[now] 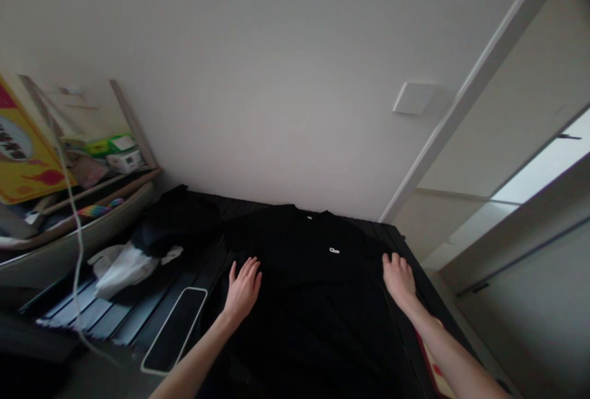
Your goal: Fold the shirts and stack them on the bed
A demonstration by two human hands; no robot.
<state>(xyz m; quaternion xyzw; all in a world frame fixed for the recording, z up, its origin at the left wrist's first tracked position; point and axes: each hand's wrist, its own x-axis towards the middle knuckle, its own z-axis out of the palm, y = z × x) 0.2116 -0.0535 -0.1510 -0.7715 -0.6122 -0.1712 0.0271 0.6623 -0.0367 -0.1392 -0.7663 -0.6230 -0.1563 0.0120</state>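
A black T-shirt (318,288) lies spread out, its neckline toward the wall, with a small white mark on the chest. My left hand (243,288) rests palm down along the shirt's left side, just below the sleeve, with its fingers apart. At the opposite edge, my right hand (399,277) lies over the end of the right sleeve with its fingers slightly bent. No fold of cloth shows between those fingers, though their undersides are hidden. The shirt's lower part runs out of view at the bottom.
Beneath everything is a dark slatted tabletop (115,319). A phone (176,330) lies left of my forearm, near a white cable (78,239). Dark clothing (177,221) and a pale cloth (126,270) are heaped behind. A red-edged item (436,359) sits under my right forearm.
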